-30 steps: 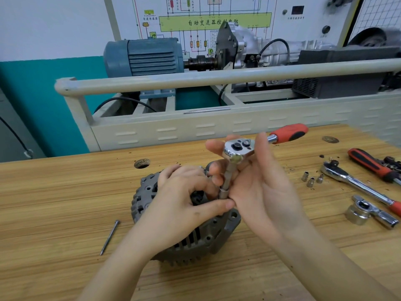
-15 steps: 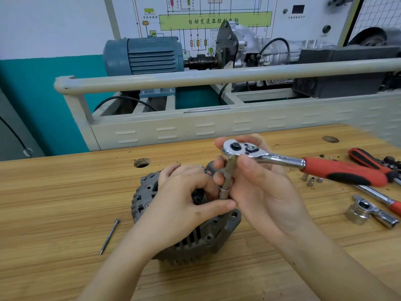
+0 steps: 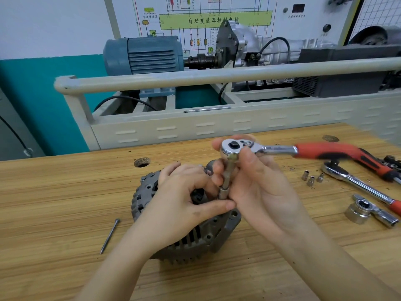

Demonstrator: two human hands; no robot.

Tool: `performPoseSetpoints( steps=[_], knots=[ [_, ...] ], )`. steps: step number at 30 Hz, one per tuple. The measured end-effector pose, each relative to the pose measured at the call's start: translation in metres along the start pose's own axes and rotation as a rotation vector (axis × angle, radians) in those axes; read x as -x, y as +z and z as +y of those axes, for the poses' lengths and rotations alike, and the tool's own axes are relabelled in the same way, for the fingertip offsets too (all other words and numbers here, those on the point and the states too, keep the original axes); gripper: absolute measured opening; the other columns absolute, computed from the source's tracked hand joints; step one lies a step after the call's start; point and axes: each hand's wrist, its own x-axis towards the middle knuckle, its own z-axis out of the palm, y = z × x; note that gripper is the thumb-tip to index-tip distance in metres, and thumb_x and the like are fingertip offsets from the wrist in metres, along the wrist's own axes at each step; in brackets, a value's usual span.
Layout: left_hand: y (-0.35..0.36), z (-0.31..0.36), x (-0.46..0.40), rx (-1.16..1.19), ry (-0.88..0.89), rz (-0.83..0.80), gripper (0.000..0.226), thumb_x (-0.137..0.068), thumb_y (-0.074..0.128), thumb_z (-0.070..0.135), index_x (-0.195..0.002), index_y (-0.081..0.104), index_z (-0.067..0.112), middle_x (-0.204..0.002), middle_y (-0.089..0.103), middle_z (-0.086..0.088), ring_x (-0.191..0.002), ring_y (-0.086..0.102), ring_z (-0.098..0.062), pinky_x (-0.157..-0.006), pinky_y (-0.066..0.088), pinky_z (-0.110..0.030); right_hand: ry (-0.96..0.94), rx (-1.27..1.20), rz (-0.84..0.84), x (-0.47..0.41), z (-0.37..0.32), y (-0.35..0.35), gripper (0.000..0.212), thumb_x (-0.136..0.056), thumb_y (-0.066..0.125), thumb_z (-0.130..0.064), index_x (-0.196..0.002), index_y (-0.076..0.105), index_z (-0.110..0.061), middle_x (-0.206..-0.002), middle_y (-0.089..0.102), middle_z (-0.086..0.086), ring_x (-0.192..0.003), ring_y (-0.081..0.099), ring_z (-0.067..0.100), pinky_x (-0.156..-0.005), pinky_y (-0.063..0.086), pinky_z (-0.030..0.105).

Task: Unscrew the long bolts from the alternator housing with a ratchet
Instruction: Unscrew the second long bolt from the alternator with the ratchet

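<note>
Alternator housing (image 3: 186, 240) sits centre frame, low on the wooden tabletop (image 3: 54, 203), resting on its finned face so the bolt axis points up at us. That's why the ratchet (image 3: 271, 149) stands over it on a vertical extension (image 3: 226, 181): straight drive down into the bolt head, which we can't see under the fingers.

Our left hand (image 3: 180, 205) lies over the top of the housing, fingers curled onto it, thumb reaching right to the base of the socket. We read that as bracing the casting and keeping the socket seated. Our right hand (image 3: 256, 183) is wrapped round the extension and the ratchet head, not the handle, so this looks like finger-spinning a bolt that's already loose, not breaking torque. The red handle points right and is blurred.

Materials: housing is dull grey cast metal, ribbed, slotted vents round the rim, a mounting lug with a hole at lower right. Ratchet head is bright chrome, handle red with black rubber.

One long bolt (image 3: 110, 235) is out already, lying left of the housing: thin, dark shank, small head. Judging by that, we're partway through.

Right side of frame: three small sockets (image 3: 311, 179) standing loose, a second ratchet (image 3: 358, 183), and a large socket (image 3: 358, 211) on a chrome bar. All well apart from the work.
</note>
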Motion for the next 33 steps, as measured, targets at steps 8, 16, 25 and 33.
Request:
performPoseSetpoints(
  steps=[8,16,25,33],
  knots=[
    [-0.0027,-0.0007,0.0007,0.056,0.031,-0.025,0.039,-0.061,0.062,0.058,-0.080,0.072,0.026,-0.098,0.061,0.020,-0.109,0.033,0.021,-0.104,0.009,-0.014,0.034,-0.011,0.002,-0.0007,0.0005,0.0020,0.032,-0.077,0.061,-0.043,-0.092,0.070,-0.017,-0.088,0.071,0.001,-0.066,0.063,0.010,-0.067,0.051,0.024],
    [0.0004,-0.0004,0.0005,0.022,-0.001,0.008,0.051,-0.058,0.054,0.066,-0.071,0.065,0.018,-0.087,0.064,0.007,-0.102,0.045,0.007,-0.107,0.014,-0.026,0.017,-0.027,0.005,0.0000,-0.0005,0.0012,0.029,-0.063,0.079,-0.034,-0.084,0.069,-0.017,-0.087,0.070,0.000,-0.069,0.062,0.009,-0.063,0.051,0.022],
    [-0.0024,-0.0018,0.0015,0.078,0.035,-0.038,0.044,-0.062,0.064,0.058,-0.081,0.073,0.020,-0.099,0.063,0.014,-0.109,0.033,0.019,-0.103,0.005,-0.011,0.058,-0.083,-0.004,-0.0018,0.0002,-0.0001,0.035,-0.068,0.072,-0.044,-0.090,0.071,-0.017,-0.085,0.071,0.002,-0.064,0.064,0.010,-0.062,0.051,0.024],
    [0.0000,0.0011,0.0005,0.028,-0.008,0.012,0.043,-0.062,0.066,0.064,-0.066,0.062,0.022,-0.087,0.064,0.007,-0.102,0.043,0.009,-0.106,0.012,-0.022,0.043,-0.013,0.027,-0.0003,-0.0013,-0.0009,0.043,-0.062,0.080,-0.038,-0.091,0.065,-0.010,-0.080,0.068,0.000,-0.068,0.060,0.009,-0.063,0.050,0.023]
  ],
)
